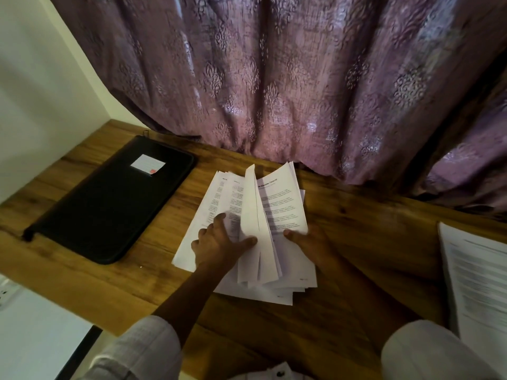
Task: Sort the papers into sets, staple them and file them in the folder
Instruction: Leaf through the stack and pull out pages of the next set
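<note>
papers fanned on desk; folder well apart, left

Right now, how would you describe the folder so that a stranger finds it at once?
Start at the wooden desk under the purple curtain. On its left part, apart from the loose papers in the middle, lies the flat black zipped folder. It alone is dark, and it bears a small white label with a red mark.

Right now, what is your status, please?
Left hand presses papers; right hand grips some. Folder closed, at left. Second pile at right. Nothing blocking.
</note>
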